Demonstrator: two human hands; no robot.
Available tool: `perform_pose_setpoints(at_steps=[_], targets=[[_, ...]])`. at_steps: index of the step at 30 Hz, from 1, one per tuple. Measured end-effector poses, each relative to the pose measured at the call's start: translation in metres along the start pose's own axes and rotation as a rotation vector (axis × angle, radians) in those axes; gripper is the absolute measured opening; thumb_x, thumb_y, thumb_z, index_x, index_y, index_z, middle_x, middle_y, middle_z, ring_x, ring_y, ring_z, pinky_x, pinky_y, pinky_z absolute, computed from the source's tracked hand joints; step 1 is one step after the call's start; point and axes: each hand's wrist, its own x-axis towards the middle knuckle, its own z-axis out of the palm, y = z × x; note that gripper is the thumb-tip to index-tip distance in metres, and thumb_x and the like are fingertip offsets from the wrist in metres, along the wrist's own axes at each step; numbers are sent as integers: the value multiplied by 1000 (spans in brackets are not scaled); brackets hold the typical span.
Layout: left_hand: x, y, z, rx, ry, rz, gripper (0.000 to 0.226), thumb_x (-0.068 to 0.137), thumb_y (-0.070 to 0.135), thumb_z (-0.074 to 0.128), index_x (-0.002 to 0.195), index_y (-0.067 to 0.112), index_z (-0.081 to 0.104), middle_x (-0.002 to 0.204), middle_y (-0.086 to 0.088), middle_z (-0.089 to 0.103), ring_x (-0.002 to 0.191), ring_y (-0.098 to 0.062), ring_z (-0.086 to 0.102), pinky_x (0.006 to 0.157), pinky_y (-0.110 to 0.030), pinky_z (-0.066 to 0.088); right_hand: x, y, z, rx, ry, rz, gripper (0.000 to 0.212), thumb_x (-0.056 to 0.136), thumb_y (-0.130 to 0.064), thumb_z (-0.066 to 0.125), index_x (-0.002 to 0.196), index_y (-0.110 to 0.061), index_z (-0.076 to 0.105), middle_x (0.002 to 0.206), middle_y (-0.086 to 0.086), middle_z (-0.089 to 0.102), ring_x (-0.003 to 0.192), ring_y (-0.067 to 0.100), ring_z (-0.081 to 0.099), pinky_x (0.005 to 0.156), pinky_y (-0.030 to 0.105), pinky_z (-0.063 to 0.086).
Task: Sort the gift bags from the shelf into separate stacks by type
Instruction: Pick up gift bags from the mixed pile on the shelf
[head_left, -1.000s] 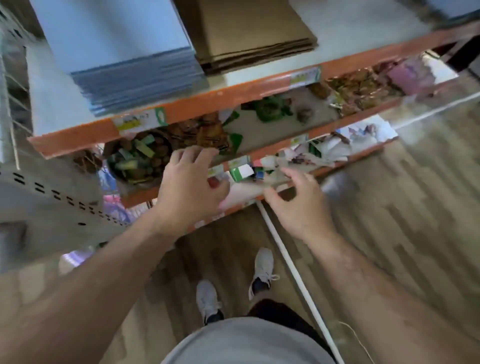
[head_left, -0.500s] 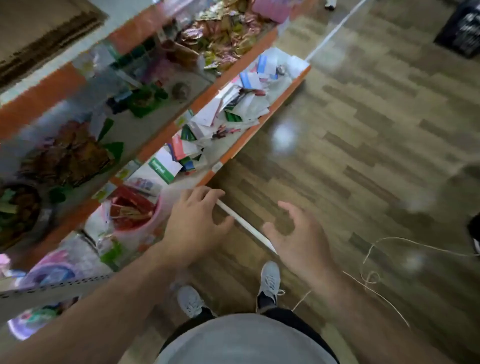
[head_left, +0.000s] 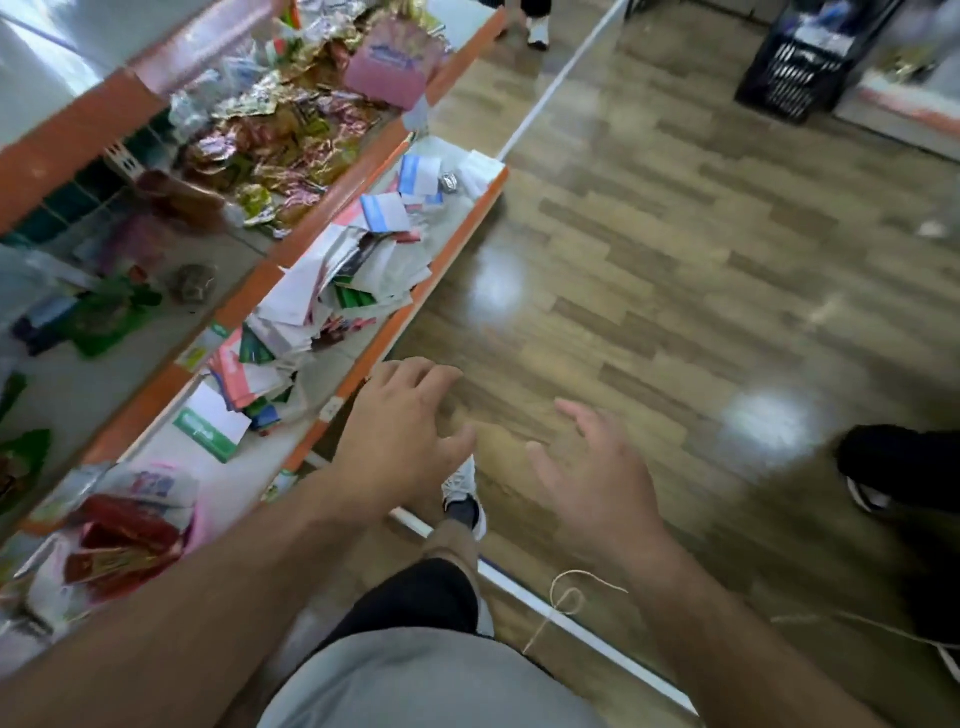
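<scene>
A jumbled heap of flat gift bags (head_left: 332, 301), white, green, blue and pink, lies along the lower shelf (head_left: 431, 280) with its orange edge. Shiny foil bags (head_left: 270, 135) fill the shelf above it. A pink bag holding red packets (head_left: 124, 540) sits at the near left. My left hand (head_left: 400, 436) hovers at the lower shelf's front edge, fingers spread, holding nothing. My right hand (head_left: 592, 478) hangs over the floor to the right, fingers spread and empty.
Wooden floor (head_left: 675, 260) stretches to the right with a white line (head_left: 550, 78) on it. A dark crate (head_left: 789, 67) stands at the far right. Someone's black shoe (head_left: 893, 462) is at the right edge. A loose string (head_left: 566, 597) lies near my feet.
The view swung right and down along the shelves. Both hands came away from the lower shelf's bags and now hover, empty, over the shelf edge and the floor.
</scene>
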Motion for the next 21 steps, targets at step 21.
perform_pose_setpoints(at_steps=[21], targets=[[406,21,-106,-87,165,-27,61,88,57,58,143,32,48,142,6,46,134,-18,35,113,-34,31,406,-130,-132,-113,46,-171,55,85,-49,68,137,-33,56,135,-13,55,122,9,52,102,38,47]])
